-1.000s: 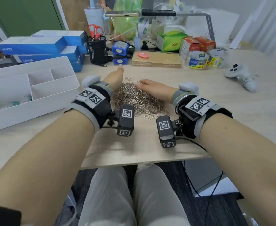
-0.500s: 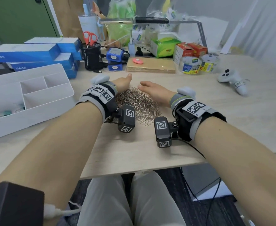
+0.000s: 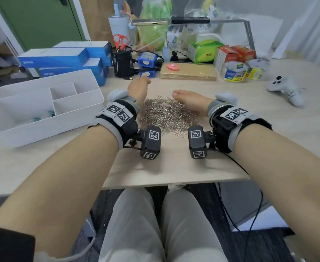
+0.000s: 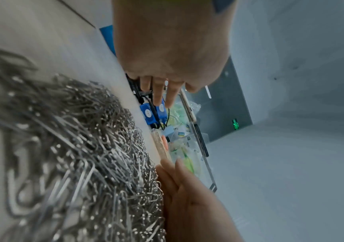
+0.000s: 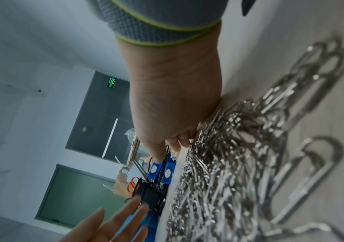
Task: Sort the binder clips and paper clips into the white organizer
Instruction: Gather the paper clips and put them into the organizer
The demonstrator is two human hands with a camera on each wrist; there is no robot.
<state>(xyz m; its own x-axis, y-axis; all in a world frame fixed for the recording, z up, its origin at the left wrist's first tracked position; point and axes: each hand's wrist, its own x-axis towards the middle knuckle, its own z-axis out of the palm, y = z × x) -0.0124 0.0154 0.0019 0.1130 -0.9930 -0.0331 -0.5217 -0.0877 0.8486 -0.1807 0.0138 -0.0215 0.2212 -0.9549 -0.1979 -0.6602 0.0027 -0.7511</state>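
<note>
A big heap of silver paper clips (image 3: 166, 115) is lying on the desk (image 3: 193, 163), near-center, w/ a few strays at its near edge. The person's two hands are bracketing it, both standing on their little-finger edges, palms facing each other across the heap.

The left hand (image 3: 138, 89) is sitting at the heap's far-left side; its fingers (image 4: 162, 91) are stretching straight out & close together toward the far side, holding nothing. In the left wrist view the clips are lying just beside the palm, toward the heap's center; whether the fingertips are touching any clip can't be told.

The right hand (image 3: 190, 100) is lying along the heap's right side, fingers (image 5: 167, 147) straight & together, angling toward the far left, gripping nothing. In the right wrist view the clips are piling right up against the edge of that hand.

The white organizer (image 3: 47, 127) is sitting on the desk to the left of the heap, apart from it; small teal-ish items (image 3: 42, 116), too small to ID, are lying in its near-left compartment.
</note>
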